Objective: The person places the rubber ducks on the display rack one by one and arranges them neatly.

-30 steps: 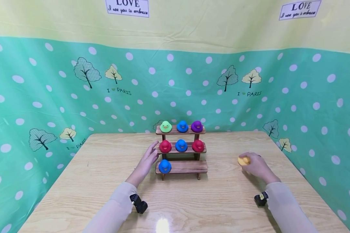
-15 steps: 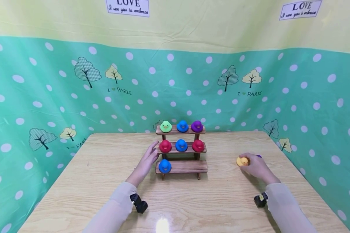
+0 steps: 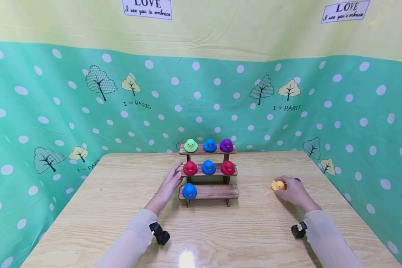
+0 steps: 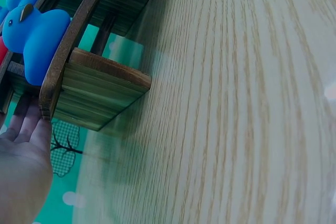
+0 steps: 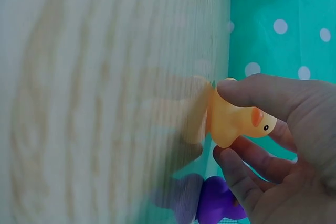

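On the right of the table my right hand [image 3: 293, 190] holds a yellow rubber duck [image 3: 278, 185] between thumb and fingers. The right wrist view shows this yellow duck [image 5: 233, 116] against the table, its head toward the palm. A purple rubber duck [image 5: 216, 201] sits beside the fingers, mostly hidden by the hand in the head view. My left hand [image 3: 167, 185], fingers extended, is at the left end of a three-tier wooden stand [image 3: 217, 191]. Its fingertips reach the stand's edge, near a blue duck [image 3: 189, 191] on the lowest tier.
The middle tier bears a red duck [image 3: 190, 168], a blue duck [image 3: 208, 167] and another red duck [image 3: 227, 168]. On top sit a green duck [image 3: 190, 145], a blue duck [image 3: 209, 145] and a purple duck [image 3: 226, 145]. A patterned curtain [image 3: 201, 96] hangs behind the table.
The yellow duck has turned and shifted slightly left in my right hand, showing more of its head. More of the purple duck shows behind that hand. My left hand stays put.
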`<state>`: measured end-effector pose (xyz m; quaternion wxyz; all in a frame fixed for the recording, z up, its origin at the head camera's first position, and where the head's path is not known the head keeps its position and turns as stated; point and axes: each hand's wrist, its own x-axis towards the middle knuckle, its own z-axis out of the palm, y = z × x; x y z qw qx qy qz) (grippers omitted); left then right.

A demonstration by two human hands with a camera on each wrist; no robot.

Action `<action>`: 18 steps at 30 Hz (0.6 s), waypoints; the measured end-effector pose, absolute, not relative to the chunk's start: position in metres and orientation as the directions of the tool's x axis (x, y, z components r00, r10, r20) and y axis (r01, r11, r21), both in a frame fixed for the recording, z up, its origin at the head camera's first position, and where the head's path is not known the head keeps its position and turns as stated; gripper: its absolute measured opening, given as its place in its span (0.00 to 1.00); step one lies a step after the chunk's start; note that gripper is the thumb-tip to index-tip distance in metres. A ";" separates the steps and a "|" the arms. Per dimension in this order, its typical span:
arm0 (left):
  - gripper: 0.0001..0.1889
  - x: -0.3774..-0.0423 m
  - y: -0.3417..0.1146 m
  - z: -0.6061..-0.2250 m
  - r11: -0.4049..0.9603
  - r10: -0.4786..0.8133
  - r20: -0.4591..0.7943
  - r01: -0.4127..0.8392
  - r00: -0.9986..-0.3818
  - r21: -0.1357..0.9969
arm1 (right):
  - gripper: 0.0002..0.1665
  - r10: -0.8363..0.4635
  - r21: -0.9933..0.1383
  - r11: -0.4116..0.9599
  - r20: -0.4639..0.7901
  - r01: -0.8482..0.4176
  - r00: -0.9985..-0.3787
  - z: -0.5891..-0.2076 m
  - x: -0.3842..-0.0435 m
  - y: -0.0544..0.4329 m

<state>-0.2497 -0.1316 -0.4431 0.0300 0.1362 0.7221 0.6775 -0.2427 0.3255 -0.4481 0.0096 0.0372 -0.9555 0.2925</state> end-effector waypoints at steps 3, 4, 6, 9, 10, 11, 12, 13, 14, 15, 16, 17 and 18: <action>0.27 -0.250 -0.132 -0.443 0.050 0.237 0.142 0.158 -0.961 0.986 | 0.31 -0.069 -0.556 0.827 0.046 -0.083 -0.997 -0.448 -0.242 0.325; 0.27 -0.250 -0.132 -0.443 0.052 0.235 0.141 0.157 -0.962 0.986 | 0.31 -0.068 -0.557 0.826 0.048 -0.083 -0.997 -0.448 -0.243 0.324; 0.27 -0.250 -0.132 -0.444 0.053 0.234 0.139 0.156 -0.962 0.986 | 0.31 -0.074 -0.556 0.826 0.057 -0.093 -0.996 -0.447 -0.243 0.324; 0.28 -0.251 -0.131 -0.444 0.049 0.233 0.134 0.150 -0.963 0.988 | 0.31 -0.088 -0.558 0.822 0.072 -0.113 -0.994 -0.445 -0.242 0.322; 0.28 -0.251 -0.131 -0.444 0.047 0.237 0.137 0.152 -0.962 0.987 | 0.30 -0.092 -0.559 0.820 0.080 -0.122 -0.992 -0.445 -0.242 0.321; 0.28 -0.252 -0.131 -0.445 0.044 0.240 0.138 0.153 -0.961 0.987 | 0.30 -0.104 -0.560 0.817 0.088 -0.135 -0.991 -0.444 -0.241 0.321; 0.28 -0.252 -0.131 -0.445 0.042 0.243 0.141 0.155 -0.960 0.987 | 0.30 -0.109 -0.564 0.814 0.094 -0.143 -0.990 -0.442 -0.241 0.320; 0.28 -0.252 -0.132 -0.445 0.041 0.245 0.141 0.156 -0.959 0.987 | 0.30 -0.113 -0.568 0.810 0.097 -0.149 -0.989 -0.441 -0.240 0.319; 0.28 -0.252 -0.132 -0.445 0.040 0.246 0.141 0.155 -0.959 0.987 | 0.30 -0.117 -0.569 0.808 0.101 -0.154 -0.988 -0.440 -0.239 0.317; 0.28 -0.252 -0.132 -0.445 0.039 0.246 0.140 0.154 -0.959 0.987 | 0.30 -0.121 -0.571 0.806 0.103 -0.158 -0.987 -0.438 -0.238 0.316; 0.28 -0.252 -0.132 -0.445 0.040 0.246 0.140 0.155 -0.959 0.987 | 0.30 -0.125 -0.572 0.804 0.103 -0.162 -0.987 -0.437 -0.237 0.314; 0.28 -0.253 -0.132 -0.445 0.041 0.245 0.139 0.154 -0.960 0.987 | 0.30 -0.125 -0.576 0.801 0.102 -0.160 -0.987 -0.435 -0.235 0.313; 0.28 -0.253 -0.132 -0.446 0.042 0.245 0.140 0.155 -0.959 0.987 | 0.31 -0.121 -0.579 0.800 0.099 -0.157 -0.988 -0.434 -0.235 0.311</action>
